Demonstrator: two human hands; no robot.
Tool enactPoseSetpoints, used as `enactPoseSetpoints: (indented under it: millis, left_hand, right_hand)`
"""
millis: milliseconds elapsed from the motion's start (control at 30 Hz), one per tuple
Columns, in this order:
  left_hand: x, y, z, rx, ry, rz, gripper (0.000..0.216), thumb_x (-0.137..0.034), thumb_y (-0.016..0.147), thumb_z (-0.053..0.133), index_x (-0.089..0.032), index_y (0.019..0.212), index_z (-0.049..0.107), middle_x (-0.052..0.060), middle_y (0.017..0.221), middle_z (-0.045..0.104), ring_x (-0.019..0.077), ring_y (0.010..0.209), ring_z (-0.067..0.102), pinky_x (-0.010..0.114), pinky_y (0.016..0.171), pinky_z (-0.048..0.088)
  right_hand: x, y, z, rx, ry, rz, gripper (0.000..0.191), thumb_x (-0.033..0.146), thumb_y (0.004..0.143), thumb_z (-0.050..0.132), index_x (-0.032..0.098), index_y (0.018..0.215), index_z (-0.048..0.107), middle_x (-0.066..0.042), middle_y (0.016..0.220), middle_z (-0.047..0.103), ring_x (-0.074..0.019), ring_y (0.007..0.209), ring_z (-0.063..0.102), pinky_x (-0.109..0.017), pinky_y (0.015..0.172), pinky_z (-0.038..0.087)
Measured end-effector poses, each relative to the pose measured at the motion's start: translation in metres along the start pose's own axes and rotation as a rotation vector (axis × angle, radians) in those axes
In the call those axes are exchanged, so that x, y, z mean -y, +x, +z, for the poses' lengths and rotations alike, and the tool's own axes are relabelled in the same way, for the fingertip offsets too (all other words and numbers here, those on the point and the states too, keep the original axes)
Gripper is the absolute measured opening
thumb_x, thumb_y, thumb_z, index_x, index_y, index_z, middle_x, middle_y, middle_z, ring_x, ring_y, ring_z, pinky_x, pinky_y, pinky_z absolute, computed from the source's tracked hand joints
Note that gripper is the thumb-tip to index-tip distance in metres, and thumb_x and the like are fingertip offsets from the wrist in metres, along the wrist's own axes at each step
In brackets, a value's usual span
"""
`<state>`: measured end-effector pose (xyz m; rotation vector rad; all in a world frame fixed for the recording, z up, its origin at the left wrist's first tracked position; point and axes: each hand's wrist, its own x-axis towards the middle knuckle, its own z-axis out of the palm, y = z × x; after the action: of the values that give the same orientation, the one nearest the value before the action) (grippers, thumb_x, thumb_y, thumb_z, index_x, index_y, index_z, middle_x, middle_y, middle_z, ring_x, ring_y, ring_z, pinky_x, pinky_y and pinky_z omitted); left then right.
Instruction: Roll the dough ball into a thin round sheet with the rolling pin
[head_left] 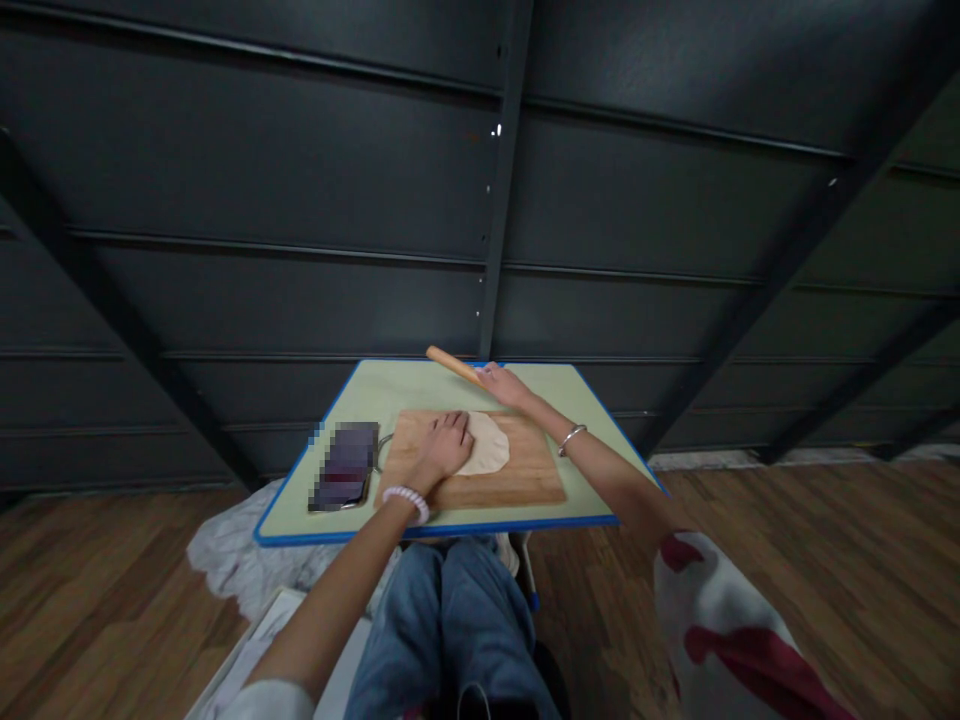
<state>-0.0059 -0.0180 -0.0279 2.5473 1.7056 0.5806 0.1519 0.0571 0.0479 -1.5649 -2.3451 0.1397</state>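
The left hand [446, 440] is lying on the near left edge of a flat round of dough [491, 445], with its fingers bent down onto it. Whether they are pinching the dough or only pressing on it is too small to tell. A white beaded band is sitting on that wrist. The right hand [504, 385] is reaching past the dough and gripping one end of a rolling pin [454, 364]. It is holding the pin above the far part of the table, with the free end pointing away to the left. A thin metal bangle is hanging on the right wrist.

The dough is lying pale and thin on the far middle of a wooden cutting board [517, 480], partly covered by the left hand. The board is resting flat on a small light green table [390, 385] with a blue rim, and a metal ring is sticking out at the board's left side. Just beside that ring, a phone [345, 465] is lying flat on the table, with its surface blurred out.

The person is sitting with knees in blue jeans [450, 610] under the near edge of the table. A crumpled white cloth [225, 555] is lying on the wooden floor [825, 560] to the left. A dark panelled wall [300, 200] is filling the background behind the table.
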Motion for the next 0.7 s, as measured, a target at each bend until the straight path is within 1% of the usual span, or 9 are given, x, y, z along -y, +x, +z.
enactPoseSetpoints:
  millis: [33,100,167,233,300,400,500,600,700]
  left_hand:
    - [0.0,0.0,0.0,0.004,0.009,0.004,0.042,-0.024,0.088,0.036,-0.012,0.126,0.048,0.014,0.132,0.053,0.0221,0.122,0.046,0.037,0.102,0.033]
    - [0.001,-0.001,0.0,0.004,0.027,0.013,0.042,-0.024,0.089,0.035,-0.013,0.126,0.048,0.014,0.131,0.053,0.0223,0.122,0.046,0.038,0.102,0.033]
    - [0.001,-0.003,0.0,0.002,0.04,0.022,0.042,-0.025,0.089,0.033,-0.013,0.127,0.047,0.014,0.131,0.053,0.0223,0.122,0.046,0.039,0.102,0.033]
    - [0.0,-0.004,-0.001,0.008,0.047,0.025,0.043,-0.026,0.09,0.032,-0.012,0.129,0.045,0.015,0.132,0.051,0.0232,0.122,0.045,0.04,0.102,0.033]
    - [-0.003,-0.006,-0.003,0.022,0.052,0.017,0.044,-0.028,0.091,0.031,-0.011,0.129,0.045,0.015,0.132,0.051,0.0245,0.121,0.046,0.041,0.101,0.033]
    - [-0.01,-0.01,-0.006,0.029,0.051,-0.017,0.043,-0.028,0.091,0.032,-0.012,0.128,0.045,0.016,0.13,0.052,0.0258,0.118,0.047,0.042,0.099,0.034]
    - [-0.021,-0.017,-0.012,0.028,0.063,-0.063,0.042,-0.027,0.091,0.031,-0.009,0.125,0.047,0.019,0.128,0.052,0.0272,0.117,0.047,0.043,0.096,0.035]
    - [-0.032,-0.029,-0.016,0.05,0.083,-0.104,0.042,-0.03,0.091,0.032,-0.008,0.123,0.047,0.02,0.126,0.053,0.0294,0.113,0.049,0.046,0.092,0.037]
    - [-0.035,-0.043,-0.019,0.063,0.09,-0.106,0.044,-0.032,0.091,0.032,-0.008,0.125,0.047,0.02,0.125,0.053,0.0313,0.112,0.05,0.048,0.091,0.038]
  right_hand:
    - [0.0,-0.006,0.002,-0.027,0.113,0.026,0.04,0.042,0.098,0.031,0.013,0.105,0.056,-0.007,0.084,0.066,-0.0148,0.075,0.061,-0.021,0.063,0.042]
    - [0.0,-0.019,0.005,-0.076,0.368,0.083,0.042,0.052,0.09,0.043,0.013,0.097,0.057,0.0,0.066,0.061,-0.0117,0.058,0.054,-0.02,0.052,0.037]
    - [-0.001,-0.033,0.006,-0.101,0.551,0.119,0.038,0.051,0.079,0.059,0.014,0.086,0.057,0.006,0.054,0.052,-0.0088,0.047,0.046,-0.019,0.044,0.032]
    - [-0.001,-0.043,0.002,-0.133,0.661,0.143,0.031,0.045,0.073,0.066,0.016,0.075,0.055,0.008,0.047,0.045,-0.0068,0.041,0.04,-0.019,0.04,0.027]
    - [0.0,-0.048,-0.005,-0.177,0.749,0.183,0.028,0.04,0.072,0.067,0.018,0.069,0.05,0.01,0.044,0.041,-0.0059,0.037,0.036,-0.019,0.037,0.025]
    - [0.005,-0.05,-0.017,-0.239,0.86,0.214,0.031,0.04,0.072,0.067,0.021,0.063,0.044,0.01,0.04,0.038,-0.0058,0.033,0.033,-0.019,0.033,0.023]
    - [0.013,-0.05,-0.024,-0.329,0.968,0.168,0.037,0.047,0.072,0.066,0.022,0.061,0.042,0.01,0.039,0.037,-0.0059,0.033,0.033,-0.019,0.032,0.025]
    - [0.025,-0.049,-0.027,-0.399,1.098,0.119,0.043,0.055,0.071,0.065,0.021,0.059,0.041,0.009,0.04,0.037,-0.0054,0.034,0.033,-0.018,0.034,0.027]
    - [0.041,-0.048,-0.026,-0.442,1.22,0.112,0.046,0.058,0.069,0.065,0.022,0.059,0.04,0.01,0.04,0.036,-0.005,0.034,0.033,-0.018,0.035,0.028]
